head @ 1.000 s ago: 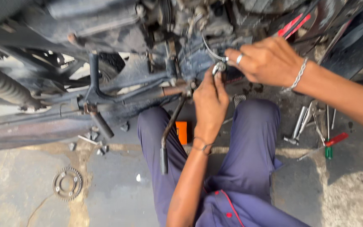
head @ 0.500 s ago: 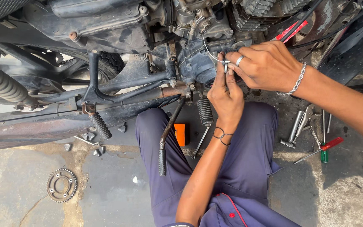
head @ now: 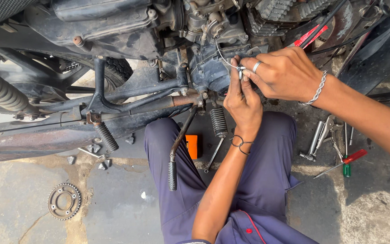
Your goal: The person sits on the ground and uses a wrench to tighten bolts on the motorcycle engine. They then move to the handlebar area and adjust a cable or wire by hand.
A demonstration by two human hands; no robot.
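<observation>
Against the engine, both hands' (head: pixel 242 101) (head: pixel 285 72) grips pinch a small silvery cable end (head: pixel 240 70).

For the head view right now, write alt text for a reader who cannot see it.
Both hands, left hand and right hand, pinch a thin cable end at a motorcycle engine. Tools and a sprocket lie on the concrete.

The floor (head: pixel 113 212) is rough, cracked concrete, stained with oil and brighter in daylight toward the left. A toothed sprocket (head: pixel 64 201) lies on it (flat, well apart from anything else), with small bolts (head: pixel 98 156) scattered nearby. On the right, wrenches (head: pixel 321 140) and a green-handled screwdriver (head: pixel 346 165) lie together.
</observation>
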